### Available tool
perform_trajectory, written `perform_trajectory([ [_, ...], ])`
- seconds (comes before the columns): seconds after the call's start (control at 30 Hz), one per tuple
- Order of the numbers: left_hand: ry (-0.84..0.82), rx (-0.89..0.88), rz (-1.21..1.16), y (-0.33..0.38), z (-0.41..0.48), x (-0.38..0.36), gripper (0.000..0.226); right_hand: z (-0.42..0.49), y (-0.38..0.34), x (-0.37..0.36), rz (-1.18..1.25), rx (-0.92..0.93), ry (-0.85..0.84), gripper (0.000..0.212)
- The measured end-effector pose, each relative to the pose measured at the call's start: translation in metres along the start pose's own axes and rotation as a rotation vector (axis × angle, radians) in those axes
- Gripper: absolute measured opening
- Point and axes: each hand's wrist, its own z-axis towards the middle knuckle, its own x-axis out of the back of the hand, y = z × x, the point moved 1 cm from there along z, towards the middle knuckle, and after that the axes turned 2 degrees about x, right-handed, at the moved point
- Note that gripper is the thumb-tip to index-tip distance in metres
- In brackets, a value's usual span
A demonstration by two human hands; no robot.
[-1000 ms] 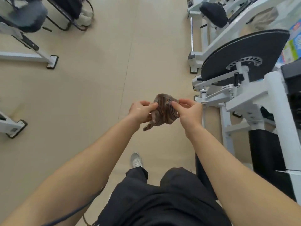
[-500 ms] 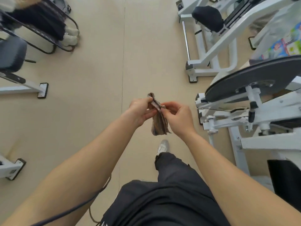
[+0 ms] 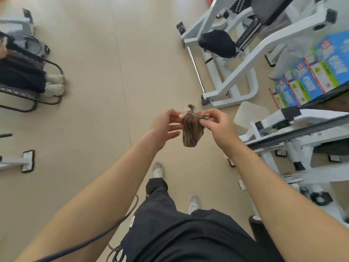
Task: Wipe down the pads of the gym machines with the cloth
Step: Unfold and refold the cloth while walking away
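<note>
Cloth (image 3: 191, 129) is hanging bunched, well short of the black seat pad (image 3: 217, 43) | left hand (image 3: 164, 125) and right hand (image 3: 219, 127) are pinching its top edge | wiping is apparently not yet beginning on this pad.

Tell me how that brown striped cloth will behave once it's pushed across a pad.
Probably floppy: the brown striped cloth hangs in loose folds below the right hand, which pinches its top edge. Likely light: a mere pinch holds it up. It may bunch rather than slide flat.
</note>
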Motion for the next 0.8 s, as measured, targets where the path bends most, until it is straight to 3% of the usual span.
perform_trajectory([
  [0.1,-0.178,-0.087,0.275,0.036,0.039,-0.003,0.042,0.045,-0.034,0.007,0.031,-0.072,0.064,0.033],
  [0.17,-0.375,-0.067,0.359,0.057,0.061,-0.008,0.059,0.071,-0.054,0.012,0.062,-0.089,0.124,0.032],
  [0.3,-0.672,-0.051,0.407,0.095,0.093,-0.024,0.044,0.110,-0.080,0.028,0.322,-0.105,0.276,0.017],
  [0.47,-0.713,-0.212,0.607,0.129,0.131,-0.047,0.050,0.153,-0.073,0.068,0.485,-0.208,0.572,0.014],
  [0.67,-0.710,-0.357,0.743,0.177,0.162,-0.108,0.031,0.195,-0.031,0.120,0.082,-0.498,0.780,0.019],
  [0.73,-0.707,-0.386,0.801,0.191,0.175,-0.134,0.017,0.209,-0.020,0.136,0.057,-0.507,0.813,0.015],
  [0.8,-0.700,-0.422,0.866,0.206,0.185,-0.160,0.026,0.224,-0.013,0.152,0.078,-0.513,0.844,0.010],
])
